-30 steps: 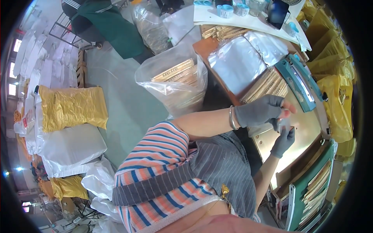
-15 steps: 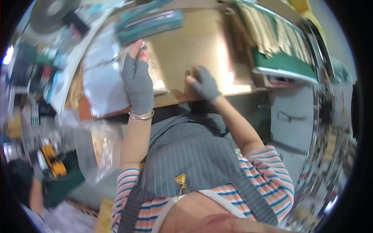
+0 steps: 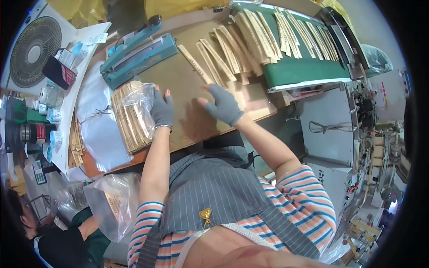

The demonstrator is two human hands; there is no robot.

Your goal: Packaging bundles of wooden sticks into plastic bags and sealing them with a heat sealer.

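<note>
My left hand (image 3: 161, 109), in a grey fingerless glove, rests against the right side of a clear plastic bag packed with long narrow paper packets (image 3: 132, 118). Its fingers look stretched along the plastic; some are partly hidden. Over the brown board, my right hand (image 3: 223, 105) has thumb and fingers apart and holds nothing. Close to its fingertips is the lower end of a single paper packet (image 3: 193, 64); whether they touch I cannot tell. Further loose packets (image 3: 219, 58) lie fanned out just beyond.
A teal hand-lever bag sealer (image 3: 140, 58) stands at the back left. More packets lie on a green conveyor belt (image 3: 308, 73) at the far right. Flat clear bags (image 3: 96, 120) lie left of the bundle. Another person (image 3: 58, 236) is at lower left, near a hanging plastic bag (image 3: 109, 205).
The view has shifted. The packet bundle, earlier to the right of my left hand, now lies to its left. Loose packets now lie on the board near my right hand, whose fingers have spread.
</note>
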